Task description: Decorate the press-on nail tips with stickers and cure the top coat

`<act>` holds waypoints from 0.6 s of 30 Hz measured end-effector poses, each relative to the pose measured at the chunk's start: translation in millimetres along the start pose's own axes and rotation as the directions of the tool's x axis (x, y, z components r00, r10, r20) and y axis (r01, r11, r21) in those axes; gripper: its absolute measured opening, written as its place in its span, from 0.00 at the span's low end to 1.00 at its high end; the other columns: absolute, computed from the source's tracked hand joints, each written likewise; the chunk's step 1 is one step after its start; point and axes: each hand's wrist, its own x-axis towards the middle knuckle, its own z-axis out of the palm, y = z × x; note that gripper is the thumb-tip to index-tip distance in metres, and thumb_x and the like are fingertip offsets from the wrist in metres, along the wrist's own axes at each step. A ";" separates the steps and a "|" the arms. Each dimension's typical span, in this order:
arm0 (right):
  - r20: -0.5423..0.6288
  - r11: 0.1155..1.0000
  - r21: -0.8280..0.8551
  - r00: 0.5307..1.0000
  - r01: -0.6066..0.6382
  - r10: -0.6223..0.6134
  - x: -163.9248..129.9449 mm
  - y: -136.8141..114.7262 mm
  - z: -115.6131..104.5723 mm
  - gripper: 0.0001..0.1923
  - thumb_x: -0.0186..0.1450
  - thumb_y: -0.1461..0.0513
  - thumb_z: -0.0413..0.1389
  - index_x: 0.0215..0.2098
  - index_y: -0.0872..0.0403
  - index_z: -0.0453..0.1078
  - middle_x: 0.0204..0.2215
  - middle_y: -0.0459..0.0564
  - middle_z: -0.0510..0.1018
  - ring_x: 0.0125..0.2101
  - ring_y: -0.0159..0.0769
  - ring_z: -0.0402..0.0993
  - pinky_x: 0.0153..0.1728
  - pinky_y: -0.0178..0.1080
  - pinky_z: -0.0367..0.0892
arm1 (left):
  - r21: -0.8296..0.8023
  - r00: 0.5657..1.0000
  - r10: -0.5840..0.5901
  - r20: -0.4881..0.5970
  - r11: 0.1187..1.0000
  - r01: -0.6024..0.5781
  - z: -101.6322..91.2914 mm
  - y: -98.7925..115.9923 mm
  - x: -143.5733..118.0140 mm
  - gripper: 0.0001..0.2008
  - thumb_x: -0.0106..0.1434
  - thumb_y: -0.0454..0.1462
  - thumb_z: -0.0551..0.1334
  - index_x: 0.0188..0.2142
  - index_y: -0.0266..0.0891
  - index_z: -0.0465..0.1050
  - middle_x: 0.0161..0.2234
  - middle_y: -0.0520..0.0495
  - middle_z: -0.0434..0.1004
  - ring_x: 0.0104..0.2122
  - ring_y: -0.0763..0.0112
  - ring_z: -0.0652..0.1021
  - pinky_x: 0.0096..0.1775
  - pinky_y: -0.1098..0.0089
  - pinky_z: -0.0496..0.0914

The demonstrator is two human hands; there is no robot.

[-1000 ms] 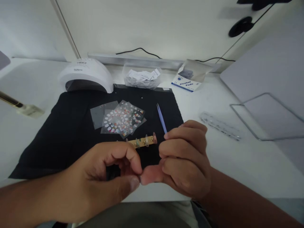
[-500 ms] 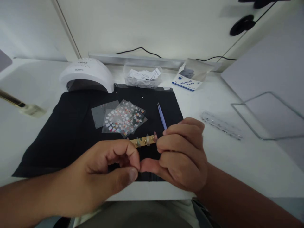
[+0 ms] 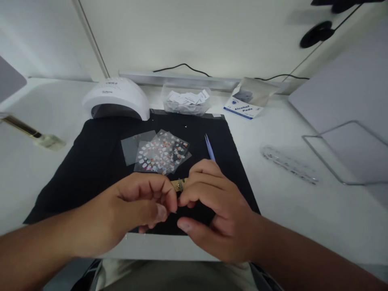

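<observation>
Over the front of the black mat [image 3: 100, 153], my left hand [image 3: 127, 206] is closed, thumb against curled fingers. A tiny dark point shows at its fingertips, too small to name. Close beside it, my right hand [image 3: 224, 206] has its thumb apart from bent fingers. Its index fingertip is at the left fingertips, and nothing shows in its grasp. Just behind the hands, a yellowish strip with small metal studs and clear nail tips [image 3: 178, 185] is mostly covered by the right fingers. Purple tweezers [image 3: 209, 147] lie beyond the right hand. Clear nail sticker sheets [image 3: 160, 155] overlap behind the left.
A white nail lamp [image 3: 118, 95] stands at the back left. Beside it are a clear box of white packets [image 3: 186, 101] and an open alcohol pads box [image 3: 247, 103]. A gold-handled brush [image 3: 33, 135] is far left; a clear strip [image 3: 287, 163] and metal frame [image 3: 321, 159] are right.
My right thumb has drawn away from the left fingertips, and the right fingers have uncurled and shifted left, covering more of the strip. The view has shifted slightly.
</observation>
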 end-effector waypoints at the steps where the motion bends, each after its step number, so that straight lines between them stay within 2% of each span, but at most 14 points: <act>1: -0.001 0.999 0.024 0.999 -0.041 0.041 0.4 -1.9 1.6 0.02 0.59 0.66 0.58 0.31 0.54 0.68 0.23 0.44 0.73 0.29 0.34 0.67 0.36 0.43 0.64 | 0.024 1.000 0.009 -0.009 1.000 -0.009 1.0 0.5 0.0 0.03 0.59 0.33 0.61 0.34 0.38 0.73 0.26 0.54 0.67 0.24 0.78 0.64 0.25 0.77 0.58; 4: -0.022 0.990 0.068 0.992 -0.124 0.126 0.8 -5.2 4.3 0.05 0.57 0.68 0.58 0.30 0.53 0.68 0.22 0.42 0.71 0.27 0.32 0.67 0.34 0.41 0.65 | 0.073 0.999 0.039 -0.024 0.997 -0.037 4.0 1.9 1.6 0.04 0.59 0.32 0.60 0.34 0.38 0.73 0.26 0.54 0.66 0.24 0.78 0.62 0.25 0.76 0.57; 13: -0.060 0.963 0.139 0.968 -0.232 0.242 -0.6 -7.5 9.6 0.07 0.56 0.71 0.56 0.24 0.55 0.66 0.19 0.41 0.72 0.26 0.29 0.67 0.34 0.40 0.63 | 0.117 0.997 0.073 -0.026 0.991 -0.069 7.7 2.8 4.8 0.03 0.60 0.33 0.60 0.35 0.38 0.71 0.28 0.53 0.66 0.26 0.76 0.62 0.28 0.74 0.59; 18: -0.067 0.933 0.249 0.956 -0.260 0.284 -1.9 -7.5 9.6 0.07 0.58 0.71 0.55 0.25 0.55 0.67 0.21 0.43 0.74 0.27 0.29 0.68 0.35 0.40 0.66 | 0.149 0.980 0.195 -0.042 0.971 -0.187 8.4 -6.1 -0.6 0.06 0.65 0.34 0.59 0.42 0.44 0.68 0.35 0.52 0.65 0.33 0.73 0.65 0.33 0.74 0.64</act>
